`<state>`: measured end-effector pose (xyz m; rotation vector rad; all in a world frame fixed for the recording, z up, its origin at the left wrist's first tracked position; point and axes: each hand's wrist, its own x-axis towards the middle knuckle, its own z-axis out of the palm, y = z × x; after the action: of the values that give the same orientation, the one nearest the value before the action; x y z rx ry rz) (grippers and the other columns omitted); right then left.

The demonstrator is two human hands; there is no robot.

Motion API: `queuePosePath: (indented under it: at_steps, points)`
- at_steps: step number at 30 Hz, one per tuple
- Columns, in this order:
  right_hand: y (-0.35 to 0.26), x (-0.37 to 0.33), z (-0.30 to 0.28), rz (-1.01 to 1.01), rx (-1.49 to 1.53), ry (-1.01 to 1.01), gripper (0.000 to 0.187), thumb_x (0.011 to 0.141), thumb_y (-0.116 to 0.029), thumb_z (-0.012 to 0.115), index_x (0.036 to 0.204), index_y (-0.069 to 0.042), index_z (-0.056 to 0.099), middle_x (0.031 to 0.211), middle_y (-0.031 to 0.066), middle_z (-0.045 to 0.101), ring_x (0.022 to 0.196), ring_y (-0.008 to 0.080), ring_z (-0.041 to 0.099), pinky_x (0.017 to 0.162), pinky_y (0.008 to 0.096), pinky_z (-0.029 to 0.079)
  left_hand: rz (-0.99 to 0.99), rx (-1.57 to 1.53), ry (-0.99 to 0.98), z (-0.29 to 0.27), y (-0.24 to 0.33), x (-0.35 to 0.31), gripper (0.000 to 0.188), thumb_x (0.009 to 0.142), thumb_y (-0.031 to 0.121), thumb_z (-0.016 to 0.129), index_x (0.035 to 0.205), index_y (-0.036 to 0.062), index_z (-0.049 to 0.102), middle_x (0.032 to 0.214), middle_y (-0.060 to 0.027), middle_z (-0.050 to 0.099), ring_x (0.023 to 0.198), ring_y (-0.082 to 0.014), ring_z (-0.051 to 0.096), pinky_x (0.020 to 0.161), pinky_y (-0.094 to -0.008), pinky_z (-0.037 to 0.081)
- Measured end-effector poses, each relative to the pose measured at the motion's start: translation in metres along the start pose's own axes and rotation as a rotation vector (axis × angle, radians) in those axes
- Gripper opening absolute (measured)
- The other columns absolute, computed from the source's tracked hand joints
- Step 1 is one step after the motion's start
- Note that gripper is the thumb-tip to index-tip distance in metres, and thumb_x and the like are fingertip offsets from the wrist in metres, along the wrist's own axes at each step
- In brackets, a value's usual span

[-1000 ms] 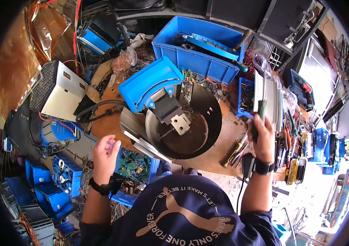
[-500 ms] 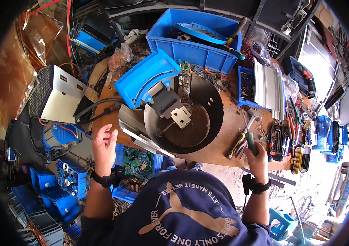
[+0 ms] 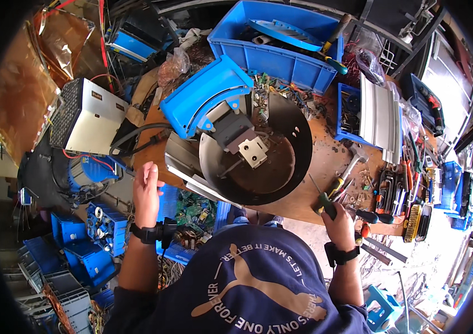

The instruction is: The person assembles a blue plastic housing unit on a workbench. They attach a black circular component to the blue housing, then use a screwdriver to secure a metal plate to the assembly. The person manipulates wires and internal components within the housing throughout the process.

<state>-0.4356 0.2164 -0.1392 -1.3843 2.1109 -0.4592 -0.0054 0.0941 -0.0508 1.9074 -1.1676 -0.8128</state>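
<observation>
My right hand is wrapped round the green handle of a screwdriver at the bench's front edge. Its thin shaft points up and left, toward a wide dark metal drum but apart from it. My left hand hangs in the air left of the drum, fingers stretched and holding nothing. A blue curved housing leans over the drum's back left rim. Joined below it are a dark block and a white square plate with holes, which sit inside the drum's opening.
Behind stands a large blue crate; a smaller blue bin and grey metal panels lie right of it. A hammer and several hand tools cover the bench's right side. Below left is a bin of circuit boards.
The view has shifted, so the bench sits further right. My right hand has moved left and closer to me, tipping the screwdriver's shaft toward the drum. My left fingers have straightened.
</observation>
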Motion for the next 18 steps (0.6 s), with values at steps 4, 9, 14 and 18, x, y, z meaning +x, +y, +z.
queuePosePath:
  at_steps: [4,9,14,18]
  points:
    - [-0.002,0.003,0.0,-0.024,-0.013,-0.084,0.04,0.078,-0.025,0.067,0.11,-0.003,0.059,0.096,0.0208,0.065,0.091,0.0388,0.062,0.079,0.0451,0.049,-0.111,-0.162,-0.033,0.009,-0.007,0.001,0.055,0.093,0.047,0.053,0.125,0.0025,0.049,0.111,-0.0087,0.057,0.076,-0.0131,0.059,0.058,-0.0241,0.047]
    - [0.001,0.006,0.002,-0.009,-0.062,-0.125,0.042,0.077,-0.027,0.068,0.111,-0.003,0.059,0.095,0.021,0.066,0.091,0.0391,0.062,0.079,0.0457,0.049,0.03,-0.162,-0.027,0.011,-0.013,0.004,0.054,0.093,0.043,0.056,0.127,0.0016,0.049,0.112,-0.0088,0.057,0.081,-0.0139,0.06,0.062,-0.0252,0.048]
    - [0.001,0.009,0.002,-0.002,-0.083,-0.154,0.042,0.077,-0.028,0.068,0.111,-0.003,0.059,0.094,0.0208,0.066,0.09,0.0388,0.063,0.078,0.0464,0.049,0.049,-0.137,-0.025,0.01,-0.01,-0.001,0.051,0.094,0.041,0.055,0.124,0.0007,0.051,0.11,-0.0088,0.059,0.079,-0.0138,0.06,0.061,-0.0248,0.048]
    - [0.0,0.009,0.002,-0.002,-0.123,-0.166,0.043,0.078,-0.029,0.067,0.111,-0.003,0.059,0.093,0.0215,0.066,0.089,0.0385,0.063,0.078,0.0467,0.049,0.031,-0.147,-0.018,0.008,-0.013,-0.004,0.048,0.095,0.04,0.053,0.122,0.0008,0.053,0.107,-0.0078,0.06,0.077,-0.0129,0.061,0.061,-0.0245,0.048]
